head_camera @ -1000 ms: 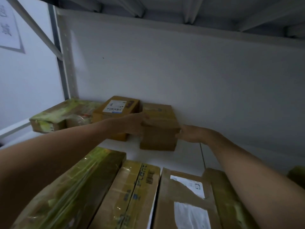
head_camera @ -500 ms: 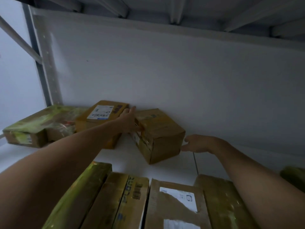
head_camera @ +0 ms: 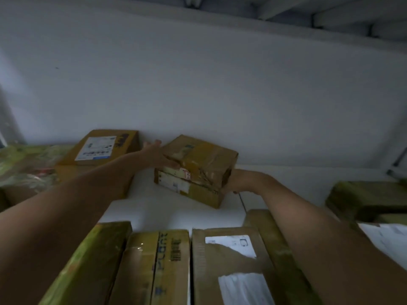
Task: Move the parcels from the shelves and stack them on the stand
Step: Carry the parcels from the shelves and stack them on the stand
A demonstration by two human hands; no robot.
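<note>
A small taped brown cardboard parcel [head_camera: 199,166] sits turned at an angle on the white shelf [head_camera: 171,208], near the back wall. My left hand [head_camera: 157,156] lies against its left top edge with the fingers straight and the thumb along the box's upper edge. My right hand [head_camera: 236,181] is at the parcel's right lower corner, its fingers hidden behind the box. To the left stands a second brown parcel [head_camera: 99,150] with a white label on top.
Several long parcels [head_camera: 167,267] lie side by side along the shelf's front edge under my forearms. Green-wrapped parcels lie at the far left [head_camera: 24,164] and far right [head_camera: 370,199]. The white back wall [head_camera: 220,95] is close behind, the upper shelf's underside overhead.
The small parcel has turned further and slid toward me and to the right. My right hand has come up against its right corner. The view shifted right.
</note>
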